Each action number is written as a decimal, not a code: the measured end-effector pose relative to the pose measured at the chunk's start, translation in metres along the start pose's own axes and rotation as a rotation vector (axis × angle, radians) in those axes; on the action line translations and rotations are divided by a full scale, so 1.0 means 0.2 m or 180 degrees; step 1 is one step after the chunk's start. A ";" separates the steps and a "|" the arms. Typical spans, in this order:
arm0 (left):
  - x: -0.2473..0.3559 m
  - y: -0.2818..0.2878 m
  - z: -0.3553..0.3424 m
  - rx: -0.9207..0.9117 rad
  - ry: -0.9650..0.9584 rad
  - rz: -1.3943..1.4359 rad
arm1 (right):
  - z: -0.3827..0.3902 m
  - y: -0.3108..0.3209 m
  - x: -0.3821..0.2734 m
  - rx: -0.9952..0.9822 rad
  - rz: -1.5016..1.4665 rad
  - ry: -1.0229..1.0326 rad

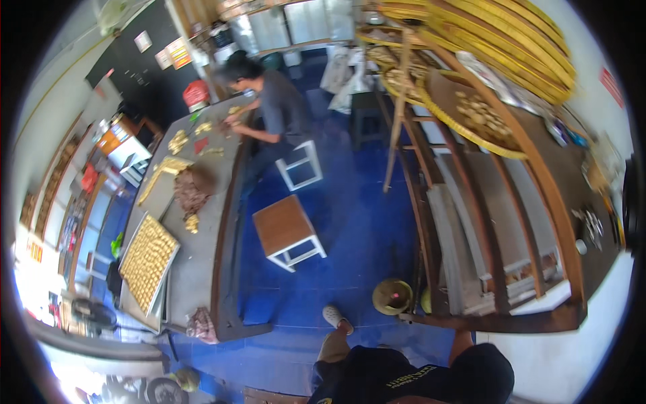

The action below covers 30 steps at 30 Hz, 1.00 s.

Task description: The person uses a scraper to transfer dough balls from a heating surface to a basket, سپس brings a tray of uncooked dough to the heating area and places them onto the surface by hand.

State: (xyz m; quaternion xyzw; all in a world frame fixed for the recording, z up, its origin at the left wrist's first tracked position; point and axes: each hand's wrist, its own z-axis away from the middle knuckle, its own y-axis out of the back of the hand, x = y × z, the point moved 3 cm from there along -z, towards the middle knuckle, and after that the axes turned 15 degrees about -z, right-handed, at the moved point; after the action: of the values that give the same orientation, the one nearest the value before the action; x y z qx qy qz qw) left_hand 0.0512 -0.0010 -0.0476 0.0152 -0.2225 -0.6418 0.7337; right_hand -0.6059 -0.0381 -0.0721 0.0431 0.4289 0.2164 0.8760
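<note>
Glossy blue tiles (356,249) spread beneath us. At four o'clock we have a dark timber rack (511,323); at nine, a long, matte grey table (202,269). Round, yellow woven trays (501,50) stack at two; at eight, a rectangular tray (164,278) bears small rounded golden pieces (149,259). At five, a rounded, dull-yellow bucket (382,303) sits by the rack. Our hands are hidden; we cannot tell their grip.
</note>
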 end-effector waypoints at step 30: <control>1.50 1.74 -0.53 0.2367 -0.1255 0.1011 | 2.98 -3.96 0.17 -0.5816 0.3147 0.1357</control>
State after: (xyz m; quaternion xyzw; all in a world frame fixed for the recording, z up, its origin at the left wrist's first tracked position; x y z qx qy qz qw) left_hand 0.4356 -0.2527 0.0569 0.1210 -0.5732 -0.3883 0.7114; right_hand 0.1414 -0.6730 0.0710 -0.5010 0.1830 0.7920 0.2971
